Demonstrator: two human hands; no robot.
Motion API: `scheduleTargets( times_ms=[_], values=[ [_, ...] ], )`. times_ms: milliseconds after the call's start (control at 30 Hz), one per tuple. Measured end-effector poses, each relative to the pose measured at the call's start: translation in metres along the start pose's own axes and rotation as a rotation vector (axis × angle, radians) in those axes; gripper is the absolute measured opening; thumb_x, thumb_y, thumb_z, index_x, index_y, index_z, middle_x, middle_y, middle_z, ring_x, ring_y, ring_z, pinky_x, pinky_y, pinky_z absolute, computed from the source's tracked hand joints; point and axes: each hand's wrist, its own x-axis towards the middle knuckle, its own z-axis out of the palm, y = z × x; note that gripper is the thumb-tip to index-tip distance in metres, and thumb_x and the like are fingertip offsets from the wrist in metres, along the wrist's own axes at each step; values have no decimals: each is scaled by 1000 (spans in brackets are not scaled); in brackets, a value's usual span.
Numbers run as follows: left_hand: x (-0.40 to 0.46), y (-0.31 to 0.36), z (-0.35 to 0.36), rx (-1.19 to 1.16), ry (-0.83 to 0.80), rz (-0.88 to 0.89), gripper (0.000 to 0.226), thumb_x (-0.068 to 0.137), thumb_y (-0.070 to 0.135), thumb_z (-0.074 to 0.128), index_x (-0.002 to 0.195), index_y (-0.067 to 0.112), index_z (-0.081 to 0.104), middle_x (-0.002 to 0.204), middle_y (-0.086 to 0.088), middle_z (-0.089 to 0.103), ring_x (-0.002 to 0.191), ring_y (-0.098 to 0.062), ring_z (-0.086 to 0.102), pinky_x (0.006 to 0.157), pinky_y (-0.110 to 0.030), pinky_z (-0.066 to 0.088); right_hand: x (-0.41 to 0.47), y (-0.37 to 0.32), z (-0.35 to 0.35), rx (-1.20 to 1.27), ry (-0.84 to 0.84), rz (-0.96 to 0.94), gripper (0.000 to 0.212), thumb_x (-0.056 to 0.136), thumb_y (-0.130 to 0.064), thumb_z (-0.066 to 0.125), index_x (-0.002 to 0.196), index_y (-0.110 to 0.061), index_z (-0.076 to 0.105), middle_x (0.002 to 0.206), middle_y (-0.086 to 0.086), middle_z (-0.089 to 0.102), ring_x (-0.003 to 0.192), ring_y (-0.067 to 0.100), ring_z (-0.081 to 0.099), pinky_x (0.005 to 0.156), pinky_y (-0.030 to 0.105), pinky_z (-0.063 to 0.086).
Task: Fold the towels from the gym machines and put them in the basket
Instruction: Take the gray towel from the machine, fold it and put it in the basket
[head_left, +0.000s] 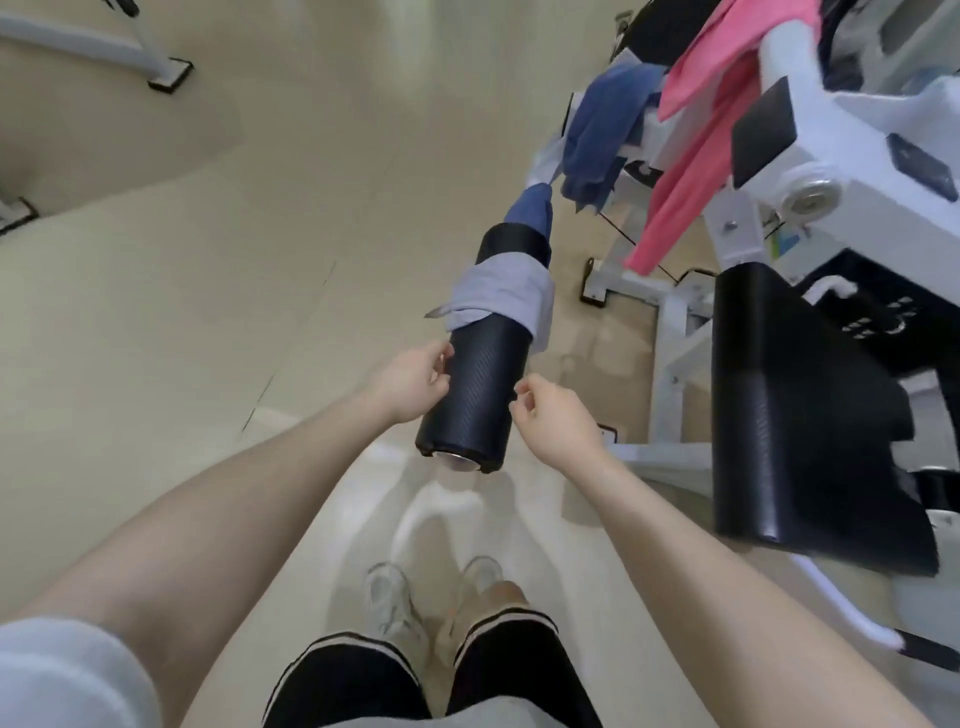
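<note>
Four towels (498, 296), two hands (415, 382)

Both arms outstretched; left hand (415, 382) and right hand (553, 413) loosely curled, empty.

A towel (498, 299) lies over the roller pad (483, 384), 2 more towels behind it.

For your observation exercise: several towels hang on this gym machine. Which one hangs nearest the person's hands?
The pale grey towel, wrapped over the black roller pad just beyond both hands. The blue towel and pink towel hang farther off.
</note>
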Motion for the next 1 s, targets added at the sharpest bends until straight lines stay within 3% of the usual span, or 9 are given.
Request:
scheduleTargets(
  times_ms=[200, 300, 467, 533, 600, 667, 767, 867, 1000],
  values=[
    [95, -42, 31, -7, -188, 25, 45, 91, 16, 48, 135, 14, 37, 140, -6, 43, 121, -26, 46, 91, -29, 37, 99, 9, 14, -46, -67, 53, 45, 94, -23, 44, 138, -13, 36, 156, 6, 9, 132, 26, 39, 97, 33, 39],
    [131, -51, 40, -48, -257, 90, 67, 89, 27, 56, 146, 17, 20, 154, -3, 20, 138, -21, 28, 110, -32, 28, 151, 21, 17, -61, -80, 27, 52, 93, -20, 47, 142, -14, 28, 157, 9, 4, 130, 33, 39, 98, 38, 40],
    [183, -54, 44, 129, -390, 150, 87, 83, 38, 63, 148, 20, 9, 156, 0, 9, 139, -23, 26, 107, -37, 35, 234, 28, 23, -169, -89, 8, 39, 92, -11, 38, 131, -9, 38, 140, 11, 33, 122, 34, 43, 96, 37, 41],
    [197, -56, 45, 131, -420, 152, 92, 81, 36, 66, 148, 18, 6, 155, -1, 11, 135, -26, 33, 103, -38, 38, 259, 27, 19, -159, -104, 25, 48, 93, -11, 38, 140, -11, 30, 150, 13, 21, 133, 35, 32, 103, 40, 37],
    [207, -59, 46, 71, -401, 150, 91, 80, 31, 67, 148, 18, 8, 154, -1, 13, 128, -29, 41, 98, -37, 41, 277, 27, 16, -202, -140, 53, 58, 94, -12, 37, 147, -18, 14, 157, 7, -4, 137, 31, 24, 98, 39, 38],
    [212, -64, 46, 73, -388, 175, 89, 80, 30, 67, 148, 20, 10, 154, 1, 14, 124, -28, 45, 93, -34, 43, 287, 26, 17, -253, -203, 85, 62, 96, -18, 37, 148, -22, 5, 157, 4, -13, 139, 31, 18, 96, 41, 40],
    [215, -73, 46, 75, -406, 199, 81, 82, 28, 64, 147, 21, 16, 153, 5, 16, 123, -26, 45, 91, -34, 43, 294, 24, 24, -288, -173, 102, 58, 94, -20, 44, 145, -20, 17, 154, 10, 10, 130, 35, 29, 88, 43, 43],
    [214, -79, 44, -5, -413, 224, 68, 86, 22, 58, 144, 19, 23, 151, 2, 24, 123, -25, 46, 94, -36, 43, 293, 23, 29, -309, -30, 114, 31, 93, -10, 38, 124, -10, 41, 125, 13, 46, 109, 31, 46, 70, 37, 39],
    [208, -77, 26, -131, -313, 178, 58, 89, 14, 48, 142, 13, 23, 140, -10, 42, 107, -33, 56, 89, -42, 45, 276, 16, 26, -368, -95, 139, 25, 91, -6, 38, 115, -6, 45, 111, 16, 56, 104, 33, 49, 68, 34, 35]
  ],
)
